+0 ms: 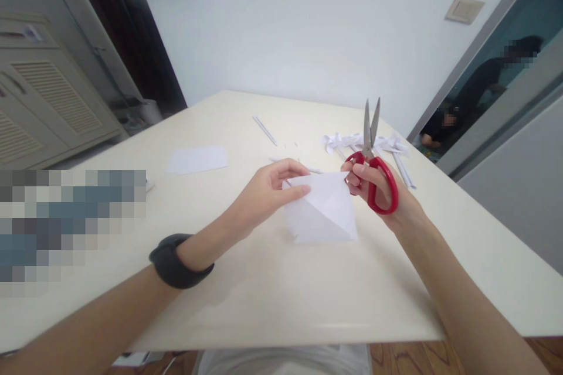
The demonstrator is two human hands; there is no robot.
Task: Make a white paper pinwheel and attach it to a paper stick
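Fingers (294, 171) of my left hand (268, 190) pinch the folded white paper (323, 211) on the table (272, 281); my right hand (378, 187) grips red scissors (373, 158), blades barely parted, pointing up.
I judge a clean cut needs the paper held flat and taut.

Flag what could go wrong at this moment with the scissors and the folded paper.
The right hand holds the red scissors blades up and slightly apart, close to the left hand pinching the folded paper; a nick to those fingers seems possible. The paper is held by one corner only, so it may shift or tear unevenly.
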